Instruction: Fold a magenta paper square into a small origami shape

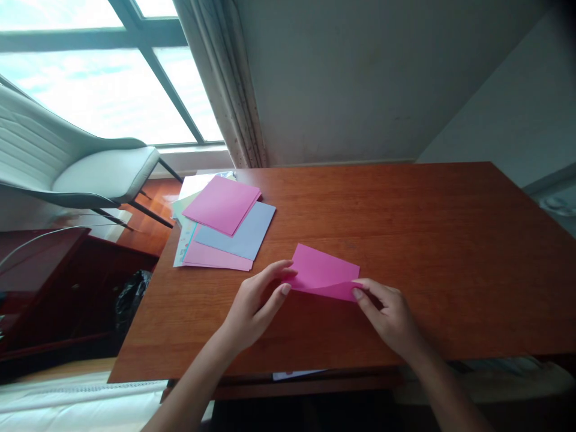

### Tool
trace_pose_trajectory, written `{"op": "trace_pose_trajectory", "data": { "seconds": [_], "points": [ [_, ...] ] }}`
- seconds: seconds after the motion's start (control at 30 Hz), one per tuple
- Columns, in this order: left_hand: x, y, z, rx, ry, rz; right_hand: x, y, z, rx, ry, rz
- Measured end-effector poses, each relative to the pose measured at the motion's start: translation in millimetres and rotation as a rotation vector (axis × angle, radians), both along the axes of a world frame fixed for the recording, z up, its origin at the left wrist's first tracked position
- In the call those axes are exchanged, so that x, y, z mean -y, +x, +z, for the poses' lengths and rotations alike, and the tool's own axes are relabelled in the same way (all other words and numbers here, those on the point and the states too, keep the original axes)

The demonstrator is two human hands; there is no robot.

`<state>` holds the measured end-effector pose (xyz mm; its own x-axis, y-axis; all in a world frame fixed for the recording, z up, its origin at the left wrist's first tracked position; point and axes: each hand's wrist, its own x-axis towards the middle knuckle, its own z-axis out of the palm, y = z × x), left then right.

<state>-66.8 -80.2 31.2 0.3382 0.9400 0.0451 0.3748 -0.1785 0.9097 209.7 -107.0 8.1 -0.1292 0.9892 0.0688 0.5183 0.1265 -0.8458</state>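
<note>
A bright pink sheet of paper [324, 270] is held just over the wooden table, its near edge curling up along a folded strip. At its near right corner, my right hand [389, 315] pinches the paper between thumb and fingers. My left hand [261, 303] grips the left edge, thumb on the near side and fingertips partly on top of the sheet. Beyond my left hand lies a fanned pile of paper: pink sheets [222, 204] on top, a light blue sheet [249, 231] below them and paler pink sheets [218, 255] underneath.
The brown wooden table [405, 228] stretches away to the right. Past its left edge stand a pale chair [105, 171] and a dark red cabinet [58, 294] with a black plastic bag [132, 297] beside it. A curtain [225, 78] hangs by the window at the back.
</note>
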Motion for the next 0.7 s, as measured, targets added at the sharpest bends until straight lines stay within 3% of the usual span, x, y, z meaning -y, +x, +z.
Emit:
{"op": "trace_pose_trajectory", "data": {
  "seconds": [0.2, 0.53, 0.7],
  "points": [
    [3, -1, -9.7, -0.104, 0.103, 0.019, 5, -1, 0.4, 0.048, 0.048, -0.051],
    [8, 13, -6.9, -0.164, 0.184, 0.012, 10, -5, -0.2, 0.088, 0.036, -0.134],
    [7, 15, -1.6, -0.218, 0.279, 0.124, 7, -3, -2.2, -0.043, -0.041, -0.209]
  ]
}}
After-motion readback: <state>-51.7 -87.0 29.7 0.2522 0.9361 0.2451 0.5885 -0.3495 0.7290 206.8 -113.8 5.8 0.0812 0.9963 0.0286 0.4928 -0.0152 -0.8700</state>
